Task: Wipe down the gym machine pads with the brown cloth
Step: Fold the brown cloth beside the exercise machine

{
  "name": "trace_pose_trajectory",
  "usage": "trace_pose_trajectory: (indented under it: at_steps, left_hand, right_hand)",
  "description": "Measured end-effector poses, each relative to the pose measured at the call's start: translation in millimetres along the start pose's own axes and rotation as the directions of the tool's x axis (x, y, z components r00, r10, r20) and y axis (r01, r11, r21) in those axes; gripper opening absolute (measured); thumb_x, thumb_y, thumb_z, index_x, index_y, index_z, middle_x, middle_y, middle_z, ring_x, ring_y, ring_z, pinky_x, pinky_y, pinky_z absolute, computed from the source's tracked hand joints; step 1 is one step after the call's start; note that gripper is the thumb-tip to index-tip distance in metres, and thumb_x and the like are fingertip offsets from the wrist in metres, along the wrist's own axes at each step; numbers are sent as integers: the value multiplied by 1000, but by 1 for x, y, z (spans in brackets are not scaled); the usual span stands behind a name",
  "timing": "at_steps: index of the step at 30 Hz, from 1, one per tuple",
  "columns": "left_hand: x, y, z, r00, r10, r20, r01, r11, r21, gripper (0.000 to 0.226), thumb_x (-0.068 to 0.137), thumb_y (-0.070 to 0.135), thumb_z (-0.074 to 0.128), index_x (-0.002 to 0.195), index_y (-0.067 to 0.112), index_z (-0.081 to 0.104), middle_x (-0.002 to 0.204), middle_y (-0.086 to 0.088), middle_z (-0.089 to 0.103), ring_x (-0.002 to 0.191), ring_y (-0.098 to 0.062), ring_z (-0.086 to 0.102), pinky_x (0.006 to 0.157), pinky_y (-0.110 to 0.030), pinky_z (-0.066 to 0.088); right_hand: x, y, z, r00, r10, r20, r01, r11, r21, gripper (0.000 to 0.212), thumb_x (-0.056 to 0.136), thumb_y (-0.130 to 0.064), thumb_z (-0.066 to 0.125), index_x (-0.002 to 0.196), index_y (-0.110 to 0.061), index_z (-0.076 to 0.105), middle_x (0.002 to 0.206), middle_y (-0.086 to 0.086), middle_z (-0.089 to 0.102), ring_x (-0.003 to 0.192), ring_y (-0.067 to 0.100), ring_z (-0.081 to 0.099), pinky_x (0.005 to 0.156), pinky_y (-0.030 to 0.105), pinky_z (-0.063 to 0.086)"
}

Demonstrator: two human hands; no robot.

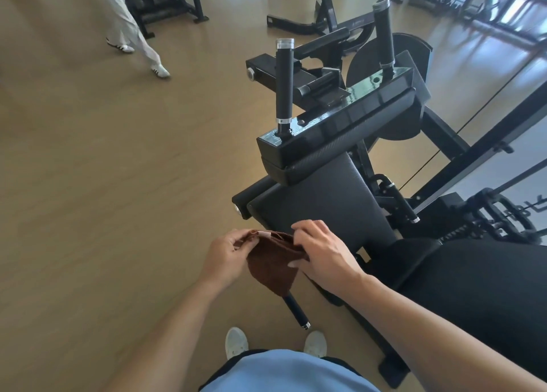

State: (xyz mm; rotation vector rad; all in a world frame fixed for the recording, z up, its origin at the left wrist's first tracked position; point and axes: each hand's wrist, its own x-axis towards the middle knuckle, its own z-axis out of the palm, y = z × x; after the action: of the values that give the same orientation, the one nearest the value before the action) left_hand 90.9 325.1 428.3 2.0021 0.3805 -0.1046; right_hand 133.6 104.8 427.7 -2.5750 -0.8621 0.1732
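Observation:
The brown cloth (273, 266) hangs folded between my two hands, just in front of the machine's near edge. My left hand (226, 257) pinches its upper left corner. My right hand (322, 254) grips its right side, fingers curled over the top edge. Behind the cloth lies the sloped black pad (322, 205) of the gym machine. Above it sits a narrower upper pad (349, 146) under a glossy black bar. A larger black seat pad (473, 288) fills the lower right.
Two upright black handles (284, 81) (384, 36) rise from the bar. A short black peg (296, 310) sticks out low near my white shoes (236, 343). A person in white trousers (127, 22) walks at the upper left. Other machines stand behind on the tan floor.

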Motion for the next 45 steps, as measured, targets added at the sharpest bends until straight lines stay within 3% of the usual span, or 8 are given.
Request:
trace_pose_trajectory:
  at_steps: [4, 8, 12, 20, 26, 30, 38, 45]
  left_hand:
    - [-3, 12, -1, 998, -27, 59, 35, 990, -139, 17, 99, 30, 58, 102, 26, 74, 97, 4, 76, 97, -11, 67, 81, -17, 48]
    - [-4, 27, 5, 981, -87, 176, 159, 878, -452, 27, 104, 18, 47, 110, 19, 73, 108, -3, 76, 103, -18, 68, 88, -30, 52]
    - [-3, 41, 9, 954, -95, 286, 234, 831, -505, 30, 103, 23, 45, 111, 22, 73, 102, -6, 74, 89, -23, 69, 64, -30, 54]
    - [16, 41, -4, 889, -253, 381, 457, 534, -712, 57, 103, 38, 30, 100, 8, 78, 99, -16, 75, 89, -24, 73, 79, -37, 49]
    - [22, 13, -19, 912, -307, 272, 387, 427, -817, 46, 101, 29, 28, 110, 10, 68, 92, -9, 77, 80, -21, 70, 75, -35, 49]
    - [28, -9, -33, 917, -338, 212, 353, 442, -825, 48, 99, 27, 24, 108, 15, 70, 92, -7, 78, 74, -19, 71, 72, -34, 43]
    - [31, -29, -22, 890, -393, 232, 377, 347, -859, 49, 92, 24, 31, 127, 6, 60, 119, -17, 68, 106, -30, 62, 90, -43, 47]
    - [37, -34, -3, 893, -414, 177, 380, 482, -789, 6, 68, 19, 50, 70, 20, 44, 77, -5, 48, 72, -20, 46, 65, -33, 35]
  right_hand:
    - [3, -3, -7, 905, 426, 6, -355, 746, 563, 44, 83, -21, 83, 97, -34, 44, 91, -10, 71, 84, 8, 70, 69, 28, 62]
    - [5, 15, -10, 905, 380, 192, -375, 499, 781, 68, 74, -9, 89, 127, -35, 54, 105, -6, 77, 99, 12, 74, 85, 35, 62]
    - [-6, 33, 7, 882, 156, 446, -454, 541, 708, 50, 72, -16, 90, 116, -30, 71, 118, -9, 75, 121, 10, 63, 112, 38, 43]
    - [-11, 20, 63, 815, 94, 572, -523, 543, 657, 62, 69, -17, 90, 120, -41, 66, 128, -14, 64, 123, 10, 59, 105, 31, 47]
    - [-27, 28, 75, 716, 123, 687, -695, 225, 683, 35, 79, -3, 83, 110, -16, 72, 106, 0, 79, 98, 14, 75, 88, 30, 60]
    - [-47, 53, 81, 651, 127, 748, -759, 119, 640, 63, 70, -26, 92, 126, -11, 68, 121, 18, 73, 113, 38, 69, 105, 56, 50]
    - [-48, 50, 67, 613, 548, 569, -133, -639, 758, 45, 88, -18, 66, 130, -4, 60, 123, 21, 70, 107, 30, 66, 101, 41, 47]
    - [-29, 44, 68, 285, 843, 457, -715, -130, 687, 32, 105, -35, 51, 107, -10, 71, 84, 6, 71, 72, 21, 68, 60, 28, 52]
